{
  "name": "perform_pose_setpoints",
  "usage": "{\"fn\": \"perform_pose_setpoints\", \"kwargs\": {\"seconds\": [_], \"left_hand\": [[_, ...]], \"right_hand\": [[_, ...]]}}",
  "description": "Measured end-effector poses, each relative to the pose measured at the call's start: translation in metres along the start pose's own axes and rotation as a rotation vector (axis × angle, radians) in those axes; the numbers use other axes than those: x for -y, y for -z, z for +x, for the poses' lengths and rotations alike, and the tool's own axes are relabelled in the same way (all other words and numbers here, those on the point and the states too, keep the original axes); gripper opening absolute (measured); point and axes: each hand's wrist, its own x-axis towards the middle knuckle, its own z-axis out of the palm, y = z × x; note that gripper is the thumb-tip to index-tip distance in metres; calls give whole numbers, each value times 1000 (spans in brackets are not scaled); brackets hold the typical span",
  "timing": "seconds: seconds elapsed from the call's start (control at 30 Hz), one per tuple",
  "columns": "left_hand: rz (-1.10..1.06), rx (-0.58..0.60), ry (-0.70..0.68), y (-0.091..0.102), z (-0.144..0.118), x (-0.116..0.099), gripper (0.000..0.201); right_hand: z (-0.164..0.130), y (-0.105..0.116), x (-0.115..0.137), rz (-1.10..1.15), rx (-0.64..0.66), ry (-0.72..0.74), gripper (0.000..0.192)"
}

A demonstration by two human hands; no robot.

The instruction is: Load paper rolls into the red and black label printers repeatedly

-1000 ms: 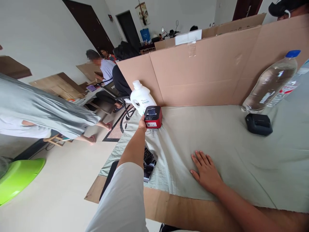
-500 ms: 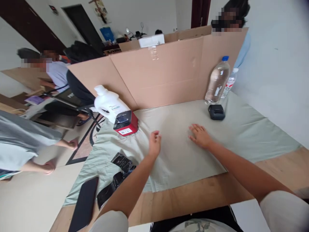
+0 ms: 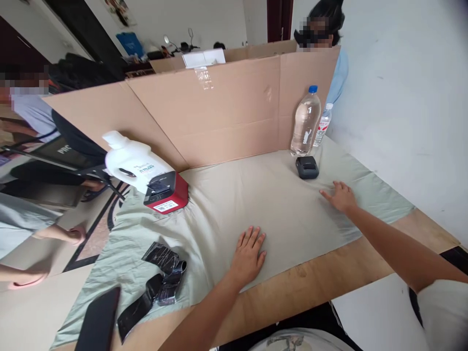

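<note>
My left hand (image 3: 247,259) lies flat on the pale green cloth (image 3: 234,195), palm down with its fingers stretched out, near the table's front edge. Farther right, my right hand (image 3: 341,196) is over the cloth, fingers apart and holding nothing. Just beyond it sits a small black device (image 3: 307,167) with rounded corners. Left of my left hand lies a crumpled strip of shiny black film (image 3: 161,278). At the back left, a red and black box-shaped device (image 3: 167,194) with a white label stands against a white jug (image 3: 133,161).
A cardboard panel (image 3: 219,114) walls off the table's far side. Before it stand a large clear bottle (image 3: 306,122) with a blue cap and a smaller bottle (image 3: 323,127). A black phone (image 3: 98,319) lies at the front left. People are beyond the panel and to the left.
My left hand has come back toward the front edge and flattened on the cloth. My right hand has moved right, toward the wall side. The view has turned slightly right.
</note>
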Motion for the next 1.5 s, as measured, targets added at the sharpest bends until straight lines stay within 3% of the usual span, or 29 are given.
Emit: {"fn": "perform_pose_setpoints", "kwargs": {"seconds": [0.13,0.23,0.33,0.43,0.5,0.6,0.7,0.77,0.83,0.93,1.07,1.17,1.33,1.5], "left_hand": [[-6,-12,-11,0,1,0,49],[-22,-3,-4,2,1,0,49],[-55,2,8,4,1,-2,49],[-137,3,19,5,0,-2,48],[-261,-27,45,5,-1,1,43],[-600,-157,182,9,6,8,35],[-1106,-262,435,19,25,10,41],[-1487,-273,573,26,40,7,52],[-1805,-289,616,29,53,2,62],[-2059,-310,625,24,59,0,66],[-2041,-433,721,14,49,8,59],[-1953,-524,635,12,46,11,54],[-1936,-397,498,15,48,4,54],[-1862,-271,408,18,45,9,53]], "right_hand": [[49,12,69,164,-46,14,99],[73,12,112,199,-24,-94,107],[84,8,129,213,13,-178,112],[80,7,130,194,-13,-196,108],[67,9,130,215,-25,-148,103],[28,11,136,367,-2,69,97],[-32,7,152,553,56,313,98],[-79,-2,167,664,94,413,95],[-125,-15,181,741,127,460,96],[-181,-40,194,782,159,486,104],[-208,-66,193,905,206,516,94],[-200,-72,187,1008,244,447,84],[-187,-70,182,1007,245,470,95],[-189,-72,176,1037,206,472,82]]}}
